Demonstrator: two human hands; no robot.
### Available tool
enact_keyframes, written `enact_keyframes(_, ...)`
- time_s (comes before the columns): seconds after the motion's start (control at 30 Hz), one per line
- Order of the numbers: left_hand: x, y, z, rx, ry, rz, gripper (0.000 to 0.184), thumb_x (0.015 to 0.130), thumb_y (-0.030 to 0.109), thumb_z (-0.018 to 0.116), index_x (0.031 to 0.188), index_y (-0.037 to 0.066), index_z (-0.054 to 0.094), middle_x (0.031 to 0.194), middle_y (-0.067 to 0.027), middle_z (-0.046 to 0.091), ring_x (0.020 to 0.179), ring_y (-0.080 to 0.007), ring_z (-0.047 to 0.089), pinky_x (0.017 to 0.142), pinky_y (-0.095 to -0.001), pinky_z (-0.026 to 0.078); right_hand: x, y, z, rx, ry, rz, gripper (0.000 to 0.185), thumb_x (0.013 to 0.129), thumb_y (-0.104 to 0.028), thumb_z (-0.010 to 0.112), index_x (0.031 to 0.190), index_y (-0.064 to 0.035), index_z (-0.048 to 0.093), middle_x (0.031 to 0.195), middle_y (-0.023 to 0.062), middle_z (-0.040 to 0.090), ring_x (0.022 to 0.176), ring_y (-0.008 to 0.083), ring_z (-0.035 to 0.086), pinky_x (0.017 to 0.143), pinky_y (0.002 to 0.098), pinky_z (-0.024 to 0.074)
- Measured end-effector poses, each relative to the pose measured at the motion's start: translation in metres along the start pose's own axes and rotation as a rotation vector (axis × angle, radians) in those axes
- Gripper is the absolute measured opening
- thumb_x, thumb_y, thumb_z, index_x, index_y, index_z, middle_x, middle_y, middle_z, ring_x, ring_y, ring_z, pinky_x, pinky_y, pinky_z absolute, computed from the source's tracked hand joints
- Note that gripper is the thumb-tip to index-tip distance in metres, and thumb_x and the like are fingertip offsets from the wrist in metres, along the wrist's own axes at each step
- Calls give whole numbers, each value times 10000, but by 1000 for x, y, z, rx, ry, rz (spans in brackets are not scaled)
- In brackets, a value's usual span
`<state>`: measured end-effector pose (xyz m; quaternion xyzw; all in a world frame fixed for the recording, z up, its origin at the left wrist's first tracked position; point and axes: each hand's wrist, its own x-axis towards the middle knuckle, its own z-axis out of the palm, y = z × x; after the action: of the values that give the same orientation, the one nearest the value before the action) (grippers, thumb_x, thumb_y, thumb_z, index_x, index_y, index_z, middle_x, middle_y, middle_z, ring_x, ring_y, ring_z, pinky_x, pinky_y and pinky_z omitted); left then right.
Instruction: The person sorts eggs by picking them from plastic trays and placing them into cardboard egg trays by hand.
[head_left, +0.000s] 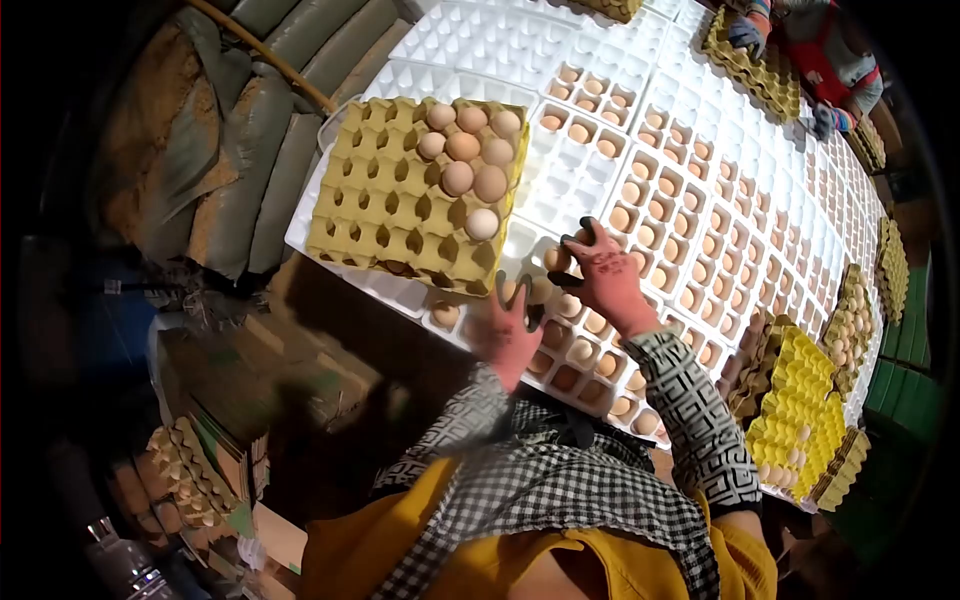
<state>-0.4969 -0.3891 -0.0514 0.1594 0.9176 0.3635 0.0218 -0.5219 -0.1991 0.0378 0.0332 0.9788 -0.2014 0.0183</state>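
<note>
My left hand (512,335), in a pink glove with dark fingertips, has its curved fingers around pale eggs (540,291) at the near side of the white trays. Just to the right, my right hand (606,277), gloved alike, has an egg (557,259) between its thumb and fingers over the white cells. Left of both hands, a yellowish egg carton (375,190) rests on the white trays, with several eggs (462,146) at its right side and bare cups elsewhere. Many brown eggs sit in the white compartment trays (570,190) beyond my hands.
A co-worker's gloved hands (745,35) are at a carton (755,70) at the upper right. A bright yellow tray (800,410) with some eggs lies at the right. Stacked sacks (245,170) and a wooden pole (265,52) are at the left; cardboard (280,365) lies below.
</note>
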Motion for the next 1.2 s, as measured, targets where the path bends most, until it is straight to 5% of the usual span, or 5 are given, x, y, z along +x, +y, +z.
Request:
enact_keyframes(0.4, -24, -15, -46, -168, -67, 201, 530, 814, 110, 718, 1321, 76, 569, 1451, -236, 355, 1209, -407, 531, 953, -425, 494, 50, 5, 80, 552, -36, -159, 564, 833, -207, 695, 1361, -108, 523, 1375, 173, 512, 1125, 329, 591, 938, 370, 488)
enact_keyframes(0.57, -1, -17, -51, 14, -374, 57, 508, 814, 163, 710, 1301, 100, 581, 1448, -254, 358, 1161, -419, 549, 926, -434, 500, 29, -11, 50, 1729, 77, 535, 462, 884, -84, 570, 1334, 9, 522, 1212, 78, 592, 1014, 140, 572, 886, 268, 470)
enact_keyframes(0.7, -15, -23, -52, 130, -266, 121, 503, 807, 169, 722, 1282, 80, 581, 1434, -256, 374, 1168, -431, 534, 921, -447, 498, 10, -24, 80, 1545, 56, 271, 504, 837, -52, 581, 1334, -7, 508, 1309, 101, 556, 1198, 223, 518, 1018, 294, 405)
enact_keyframes(0.83, -39, -38, -52, 99, -35, 75, 534, 787, 156, 748, 1276, 46, 564, 1365, -241, 443, 1162, -413, 540, 934, -439, 491, 9, -27, 114, 143, -46, -152, 745, 801, -214, 717, 1420, 11, 369, 1459, 248, 381, 1368, 440, 332, 1154, 491, 269)
enact_keyframes(1.2, -36, -49, -44, -64, 144, -105, 588, 747, 154, 804, 1263, 30, 551, 1250, -186, 573, 1098, -371, 593, 919, -415, 503, 18, -29, 112, 14, 22, -107, 655, 695, -269, 776, 1283, -85, 552, 1259, 132, 558, 1241, 370, 454, 1060, 487, 334)
